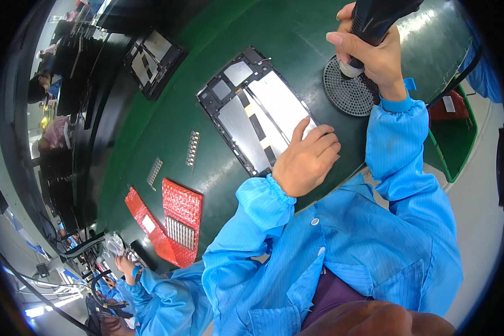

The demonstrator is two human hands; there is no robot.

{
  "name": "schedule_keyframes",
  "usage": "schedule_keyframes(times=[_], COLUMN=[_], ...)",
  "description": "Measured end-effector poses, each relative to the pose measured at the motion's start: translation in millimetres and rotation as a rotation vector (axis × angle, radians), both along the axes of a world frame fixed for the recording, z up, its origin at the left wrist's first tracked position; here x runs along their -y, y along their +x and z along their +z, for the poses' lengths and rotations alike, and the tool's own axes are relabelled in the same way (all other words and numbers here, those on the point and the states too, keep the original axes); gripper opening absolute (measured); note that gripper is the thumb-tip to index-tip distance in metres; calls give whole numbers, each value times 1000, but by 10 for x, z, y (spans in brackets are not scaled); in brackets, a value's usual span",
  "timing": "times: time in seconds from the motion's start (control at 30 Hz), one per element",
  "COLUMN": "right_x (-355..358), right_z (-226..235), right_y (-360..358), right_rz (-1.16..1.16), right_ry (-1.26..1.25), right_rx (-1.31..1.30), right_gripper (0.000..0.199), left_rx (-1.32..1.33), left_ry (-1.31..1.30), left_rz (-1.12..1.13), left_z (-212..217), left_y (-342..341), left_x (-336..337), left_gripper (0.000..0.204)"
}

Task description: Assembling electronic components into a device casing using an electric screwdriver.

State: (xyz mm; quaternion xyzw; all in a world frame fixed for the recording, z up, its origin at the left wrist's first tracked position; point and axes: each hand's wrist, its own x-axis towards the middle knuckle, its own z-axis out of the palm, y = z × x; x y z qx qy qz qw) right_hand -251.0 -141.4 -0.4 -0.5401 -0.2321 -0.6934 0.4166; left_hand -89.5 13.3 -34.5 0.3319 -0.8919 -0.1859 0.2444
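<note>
A tablet-like device [229,123] with its back off lies tilted on the green table, showing silver battery cells and a black frame. My left hand [308,162] rests on its near right edge, fingers apart and holding nothing. At the upper right my right hand [378,56] is wrapped around a black powered screwdriver [375,22], which points downward. Its pale lower end is over a round black tray with a grid of small holes [341,89]. The driver's tip is hidden, so I cannot tell whether it touches the tray.
Two small strips of parts [192,148] lie left of the device. Red bubble-wrap pouches [182,201] sit nearer the lower left, one with metal strips on it. Another opened device [154,61] is at the far left. A green bin [453,151] stands right; a co-worker's sleeve [173,297] shows lower left.
</note>
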Motion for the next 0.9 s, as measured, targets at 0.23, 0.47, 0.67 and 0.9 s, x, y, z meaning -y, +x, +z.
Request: schedule_keyframes(times=[0.23,0.47,0.67,0.9], right_x=[-411,-391,-410,-357], right_z=[293,284,275,160], right_y=[-130,-130,-136,-68], right_rz=[-430,-459,-458,-270], right_ry=[893,875,869,869], right_rx=[-585,-605,-617,-605], right_gripper=[30,30,29,29], left_rx=[-29,-13,-16,40], left_ry=[-8,-5,1,-83], left_rz=[66,76,85,121], left_z=[-15,-27,-40,-81], left_y=[-226,-256,-259,-214], left_x=[-164,-179,-195,-167], left_gripper=[25,25,26,27])
